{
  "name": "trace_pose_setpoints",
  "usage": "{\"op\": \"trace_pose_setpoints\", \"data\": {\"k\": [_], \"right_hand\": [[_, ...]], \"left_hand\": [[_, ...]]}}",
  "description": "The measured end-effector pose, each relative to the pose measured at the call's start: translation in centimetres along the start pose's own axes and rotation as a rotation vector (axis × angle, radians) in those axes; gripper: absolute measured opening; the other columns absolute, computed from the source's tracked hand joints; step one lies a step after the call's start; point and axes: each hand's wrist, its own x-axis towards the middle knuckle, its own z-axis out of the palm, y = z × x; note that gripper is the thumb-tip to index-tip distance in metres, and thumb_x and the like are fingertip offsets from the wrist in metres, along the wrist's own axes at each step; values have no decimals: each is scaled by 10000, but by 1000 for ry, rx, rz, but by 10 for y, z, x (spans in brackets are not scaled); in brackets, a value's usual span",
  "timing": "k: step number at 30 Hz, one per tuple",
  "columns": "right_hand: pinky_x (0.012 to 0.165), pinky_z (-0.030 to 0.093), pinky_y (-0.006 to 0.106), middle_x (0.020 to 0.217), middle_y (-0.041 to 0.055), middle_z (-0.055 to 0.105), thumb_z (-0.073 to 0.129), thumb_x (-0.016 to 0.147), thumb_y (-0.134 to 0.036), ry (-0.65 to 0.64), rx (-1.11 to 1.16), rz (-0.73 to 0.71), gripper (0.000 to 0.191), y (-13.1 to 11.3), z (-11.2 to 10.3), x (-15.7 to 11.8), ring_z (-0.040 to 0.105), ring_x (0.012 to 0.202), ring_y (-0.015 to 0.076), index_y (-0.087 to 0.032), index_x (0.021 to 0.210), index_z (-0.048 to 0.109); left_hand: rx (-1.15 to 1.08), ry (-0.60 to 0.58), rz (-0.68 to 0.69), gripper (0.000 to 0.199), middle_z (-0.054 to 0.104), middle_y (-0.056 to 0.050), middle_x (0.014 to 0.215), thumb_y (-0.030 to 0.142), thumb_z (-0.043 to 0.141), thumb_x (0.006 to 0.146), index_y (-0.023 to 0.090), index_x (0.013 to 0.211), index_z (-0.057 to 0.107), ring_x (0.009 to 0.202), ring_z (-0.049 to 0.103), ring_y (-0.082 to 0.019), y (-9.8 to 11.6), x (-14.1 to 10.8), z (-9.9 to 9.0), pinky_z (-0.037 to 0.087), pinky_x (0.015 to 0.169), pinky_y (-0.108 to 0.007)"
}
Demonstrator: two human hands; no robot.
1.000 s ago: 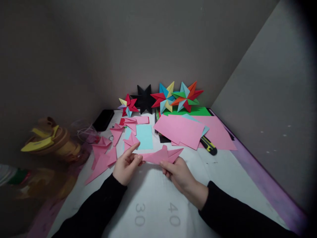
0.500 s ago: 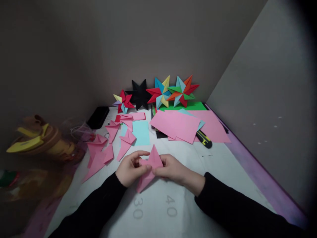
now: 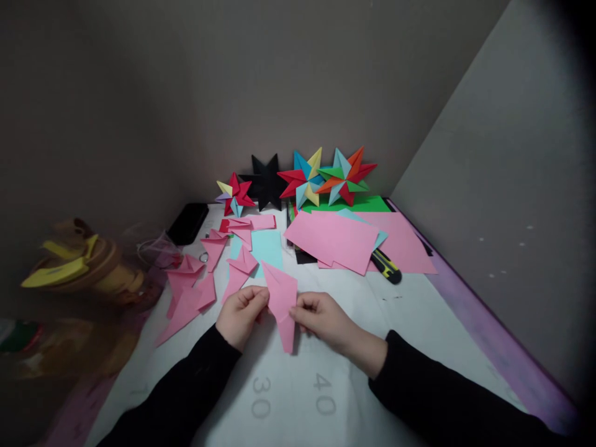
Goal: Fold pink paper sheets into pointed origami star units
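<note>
A folded pink paper piece [image 3: 282,298], pointed at the top and narrow at the bottom, is held up between both hands above the white mat. My left hand [image 3: 243,313] pinches its left edge between thumb and fingers. On the opposite edge, my right hand [image 3: 323,318] is closed with the thumb on the paper's face. Several similar pink folded pieces [image 3: 189,301] lie on the mat to the left. Behind the held piece is a light blue paper sheet [image 3: 265,246], partly covered by folded pieces.
Colourful paper stars [image 3: 345,179] and a black star [image 3: 266,183] lean on the back wall. Pink sheets [image 3: 338,239] lie stacked at the right, a yellow-black cutter [image 3: 387,267] beside them. A dark phone [image 3: 189,223] and a brown container [image 3: 88,267] are at the left.
The pink piece has turned in my hands; its tip now leans up-left and its narrow end points down. My left thumb has moved from its face to its edge. The view shifted slightly.
</note>
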Motion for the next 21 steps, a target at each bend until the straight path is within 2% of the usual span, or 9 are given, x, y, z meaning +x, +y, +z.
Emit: {"op": "trace_pose_setpoints", "data": {"k": [5, 12, 16, 18, 21], "right_hand": [[469, 300, 204, 503, -56, 446, 599, 768, -297, 53, -75, -45, 282, -2, 5, -2, 392, 467, 77, -186, 559, 447], [474, 298, 212, 534, -52, 484, 609, 702, -202, -67, -81, 61, 163, -2, 12, -5, 415, 493, 88, -180, 578, 504], [485, 301, 213, 542, -47, 498, 594, 697, -165, -117, -147, 54, 116, -4, 13, -7, 420, 501, 88, -173, 596, 539], [491, 306, 211, 567, -40, 514, 605, 706, -182, -121, -134, 29, 95, -5, 13, -6, 428, 514, 89, -173, 631, 548], [473, 300, 203, 602, -46, 510, 605, 776, -316, -38, 29, -46, 161, -5, 10, -4, 412, 502, 83, -188, 735, 516]], "left_hand": [[-60, 22, 25, 353, 523, 39, 524, 481, 683, 707, 132, 695, 631, 452, 415, -80, -5, -1, 3, 319, 455, -195], [-169, 112, 25, 324, 492, 58, 486, 450, 710, 689, 138, 682, 620, 433, 413, -69, -10, 2, 2, 322, 446, -181], [-237, 184, 36, 336, 506, 53, 516, 442, 741, 651, 128, 714, 641, 451, 410, -67, -5, 5, -2, 339, 441, -177], [-250, 239, 43, 356, 527, 43, 539, 449, 749, 633, 125, 741, 650, 468, 423, -72, -3, 6, -4, 347, 446, -179], [-190, 254, 60, 364, 559, 28, 571, 471, 735, 645, 130, 748, 658, 489, 441, -82, -3, 5, -3, 356, 461, -186]]}}
